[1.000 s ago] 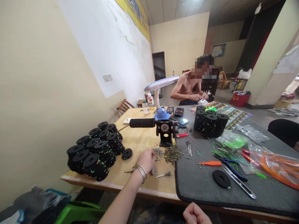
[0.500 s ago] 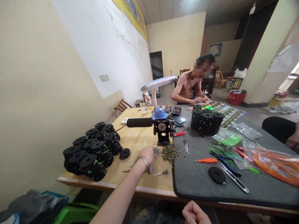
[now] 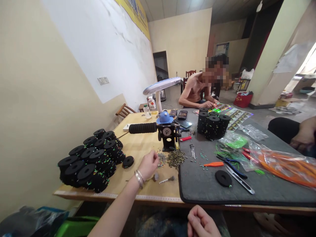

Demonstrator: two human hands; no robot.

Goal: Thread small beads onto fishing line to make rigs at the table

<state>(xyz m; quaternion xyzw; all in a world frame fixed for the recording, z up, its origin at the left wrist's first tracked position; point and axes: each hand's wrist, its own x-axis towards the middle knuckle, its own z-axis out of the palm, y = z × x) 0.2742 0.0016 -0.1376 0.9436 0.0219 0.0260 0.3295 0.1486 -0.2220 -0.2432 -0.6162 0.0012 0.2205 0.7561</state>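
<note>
My left hand (image 3: pixel 147 165), with bracelets at the wrist, hovers over the wooden table beside a small pile of grey bits (image 3: pixel 161 159). Its thumb and fingers are pinched together; whatever they hold is too small to make out. Right of that pile lies a heap of small dark and brass-coloured pieces (image 3: pixel 175 158). A thin white stick with a dark tufted end (image 3: pixel 167 180) rests nearer the table edge. My right hand (image 3: pixel 201 222) is in front of the table edge, fingers curled closed, contents hidden. Behind the piles stands a hand-crank winder (image 3: pixel 168 138) with a black foam roller (image 3: pixel 143 128).
Stacked black foam spools (image 3: pixel 86 172) fill the table's left; a single foam spool (image 3: pixel 128 161) lies apart. On the grey mat (image 3: pixel 197 191) are a foam disc (image 3: pixel 223 178), tweezers (image 3: pixel 239 179), an orange-handled tool (image 3: pixel 213 164) and bagged orange strands (image 3: pixel 283 168). Another person (image 3: pixel 197 87) sits across.
My left hand has lifted from the table near the grey bits, and its pinched fingers now show. My right hand stays closed by the edge. The view has shifted slightly.
</note>
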